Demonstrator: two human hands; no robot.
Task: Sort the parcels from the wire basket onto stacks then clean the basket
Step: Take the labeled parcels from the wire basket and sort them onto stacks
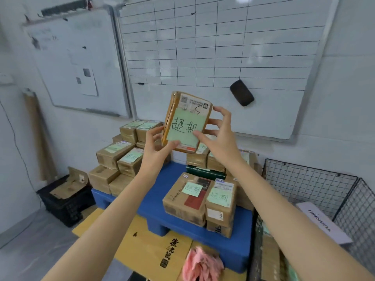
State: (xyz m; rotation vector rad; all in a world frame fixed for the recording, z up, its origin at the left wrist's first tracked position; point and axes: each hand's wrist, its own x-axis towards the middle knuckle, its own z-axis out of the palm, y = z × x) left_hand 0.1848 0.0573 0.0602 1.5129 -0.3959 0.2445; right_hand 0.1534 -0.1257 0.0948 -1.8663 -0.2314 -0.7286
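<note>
While I hold the parcel [186,122] up in front of me, both hands are closed on it. My left hand [156,147] pinches the lower left edge, thumb lying on the corner of the green note [185,126]. My right hand [219,136] clasps the right edge, thumb on the face and fingers curled round behind. The parcel sits between the two grips, in the air above the blue platform [150,201] and well clear of every stack.

Its long axis stands nearly upright, the top leaning a little to my right, and the labelled face points back at me, not at the wall.

From there the near stack [200,197], which carries notes with the same writing, lies straight below and toward me. The left stacks [121,157] lie down and to my left, on the left hand's side. The wire basket [304,183] stands off to my right, apart from the platform.

I judge that setting it down means tipping the long axis flat, face up, before lowering; neither hand is plainly the nearer.
</note>
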